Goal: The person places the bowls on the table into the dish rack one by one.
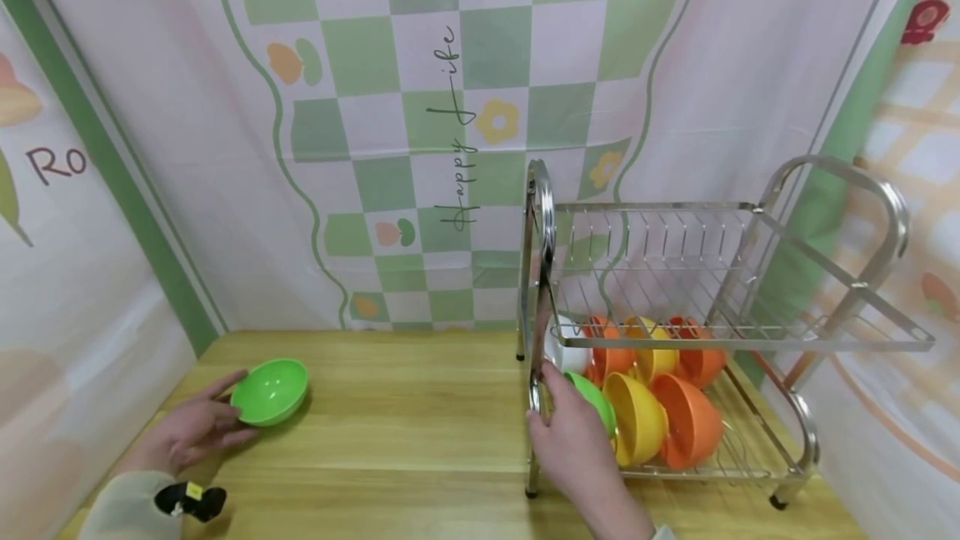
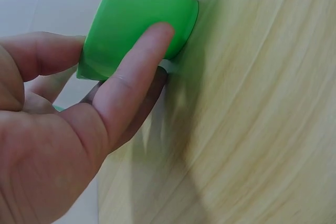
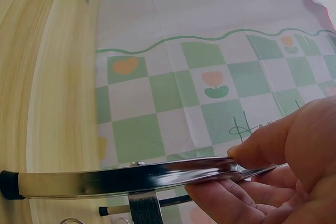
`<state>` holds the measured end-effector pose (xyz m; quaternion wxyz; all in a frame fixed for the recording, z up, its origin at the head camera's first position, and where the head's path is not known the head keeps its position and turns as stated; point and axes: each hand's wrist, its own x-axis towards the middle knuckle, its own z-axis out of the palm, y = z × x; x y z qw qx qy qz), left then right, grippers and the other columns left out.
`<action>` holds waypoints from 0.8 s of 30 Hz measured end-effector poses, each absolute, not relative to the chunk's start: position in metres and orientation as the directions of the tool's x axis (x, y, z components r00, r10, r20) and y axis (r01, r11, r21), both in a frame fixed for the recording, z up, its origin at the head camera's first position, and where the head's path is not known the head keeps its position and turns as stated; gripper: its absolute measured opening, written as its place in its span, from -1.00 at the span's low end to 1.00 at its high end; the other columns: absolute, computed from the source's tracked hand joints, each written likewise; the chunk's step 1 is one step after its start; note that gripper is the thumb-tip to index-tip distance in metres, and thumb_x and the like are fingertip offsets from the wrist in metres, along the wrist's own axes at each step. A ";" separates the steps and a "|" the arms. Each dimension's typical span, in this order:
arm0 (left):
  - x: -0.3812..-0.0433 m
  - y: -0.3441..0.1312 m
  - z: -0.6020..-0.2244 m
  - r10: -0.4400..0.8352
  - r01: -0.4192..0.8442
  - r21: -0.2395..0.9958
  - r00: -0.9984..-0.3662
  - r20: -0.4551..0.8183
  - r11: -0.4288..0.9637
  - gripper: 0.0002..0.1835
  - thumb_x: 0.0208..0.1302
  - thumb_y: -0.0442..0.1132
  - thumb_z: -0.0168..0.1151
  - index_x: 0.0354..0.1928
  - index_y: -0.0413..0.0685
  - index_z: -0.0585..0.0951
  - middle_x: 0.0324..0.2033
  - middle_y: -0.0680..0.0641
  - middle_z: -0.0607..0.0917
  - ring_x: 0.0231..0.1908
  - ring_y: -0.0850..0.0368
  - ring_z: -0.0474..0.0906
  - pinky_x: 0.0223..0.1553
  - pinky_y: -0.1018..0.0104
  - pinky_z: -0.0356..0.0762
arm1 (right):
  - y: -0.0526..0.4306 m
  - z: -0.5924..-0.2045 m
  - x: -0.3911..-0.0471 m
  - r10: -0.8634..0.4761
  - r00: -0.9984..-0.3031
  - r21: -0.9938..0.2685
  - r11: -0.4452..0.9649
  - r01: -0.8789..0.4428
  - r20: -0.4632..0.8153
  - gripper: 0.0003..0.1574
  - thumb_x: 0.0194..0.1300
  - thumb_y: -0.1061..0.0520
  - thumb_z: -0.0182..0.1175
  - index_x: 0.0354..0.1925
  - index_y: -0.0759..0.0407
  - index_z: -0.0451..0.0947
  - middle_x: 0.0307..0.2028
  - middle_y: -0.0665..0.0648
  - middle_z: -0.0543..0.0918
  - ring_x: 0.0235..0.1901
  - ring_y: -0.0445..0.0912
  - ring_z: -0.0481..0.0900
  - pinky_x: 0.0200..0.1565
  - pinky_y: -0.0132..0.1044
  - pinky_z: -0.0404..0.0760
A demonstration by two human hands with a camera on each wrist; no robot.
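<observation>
At the left of the table, my left hand (image 1: 197,430) holds a light green bowl (image 1: 272,392) by its left side. The bowl faces up, its foot at or very near the wood. Close up in the left wrist view, fingertips (image 2: 160,32) lie against the bowl's outer wall (image 2: 149,14) and at its rim. Over on the right, my right hand (image 1: 576,444) grips the left side frame of a metal two-tier dish rack (image 1: 544,232). Thumb and fingers pinch that shiny tube (image 3: 157,173) in the right wrist view.
On the rack's lower tier, bowls stand on edge in two rows: a green bowl (image 1: 600,402), a yellow bowl (image 1: 637,419) and an orange bowl (image 1: 690,423) in front, several more behind. The upper tier (image 1: 652,273) shows bare wires. A patterned cloth (image 1: 375,148) hangs behind the table.
</observation>
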<state>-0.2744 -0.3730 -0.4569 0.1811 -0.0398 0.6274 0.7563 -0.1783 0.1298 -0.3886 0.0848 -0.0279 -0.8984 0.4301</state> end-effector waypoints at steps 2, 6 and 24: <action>-0.275 -0.372 -0.457 0.225 -0.324 0.935 -0.931 -0.287 -0.144 -0.06 0.30 -0.67 -0.19 0.53 -0.03 -0.40 0.40 -0.53 -0.51 -0.02 -0.07 0.55 0.25 -0.17 0.34 | 0.130 -0.389 -0.178 0.123 -0.984 -0.775 0.632 -0.025 0.132 -0.09 0.30 0.22 0.26 0.52 0.16 0.13 0.30 0.30 0.44 -0.70 -0.11 0.41 -0.71 -0.26 0.50; -0.274 -0.371 -0.456 0.230 -0.324 0.936 -0.930 -0.288 -0.139 -0.06 0.29 -0.67 -0.19 0.53 -0.04 -0.40 0.40 -0.54 -0.49 -0.02 -0.06 0.55 0.25 -0.18 0.34 | 0.130 -0.389 -0.179 0.123 -0.983 -0.771 0.637 -0.027 0.135 -0.09 0.30 0.22 0.26 0.51 0.17 0.13 0.30 0.31 0.43 -0.69 -0.11 0.41 -0.69 -0.26 0.51; -0.277 -0.350 -0.451 0.238 -0.302 0.951 -0.930 -0.279 -0.066 -0.03 0.18 -0.67 -0.13 0.55 -0.14 -0.32 0.43 -0.54 -0.37 -0.05 -0.13 0.54 0.08 -0.07 0.58 | 0.131 -0.390 -0.179 0.126 -0.981 -0.750 0.660 -0.025 0.144 -0.11 0.29 0.20 0.26 0.50 0.18 0.15 0.34 0.31 0.40 -0.70 -0.11 0.40 -0.65 -0.26 0.50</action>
